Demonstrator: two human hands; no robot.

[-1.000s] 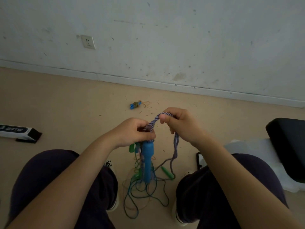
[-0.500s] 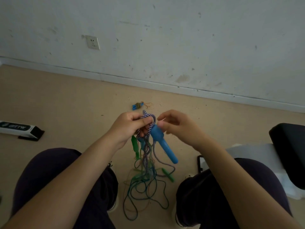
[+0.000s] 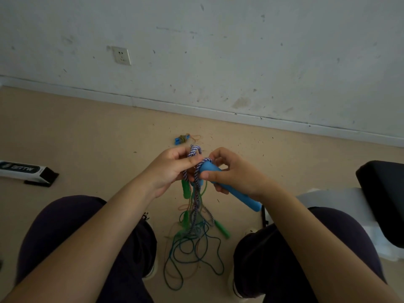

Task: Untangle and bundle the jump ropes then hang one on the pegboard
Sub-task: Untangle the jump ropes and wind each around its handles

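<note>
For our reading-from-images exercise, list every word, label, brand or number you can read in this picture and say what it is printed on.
White and black box on the floor at the left: white lettering on a dark band, too blurred to read with certainty.
Wall socket: no readable marking.
Blue handle, the jump ropes and the small bundle on the floor: no text visible.

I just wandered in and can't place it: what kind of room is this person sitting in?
Probably a bare, lived-in indoor room rather than a gym: a scuffed white wall with a wall socket, a white baseboard, and a plain beige floor strewn with small debris.
</note>
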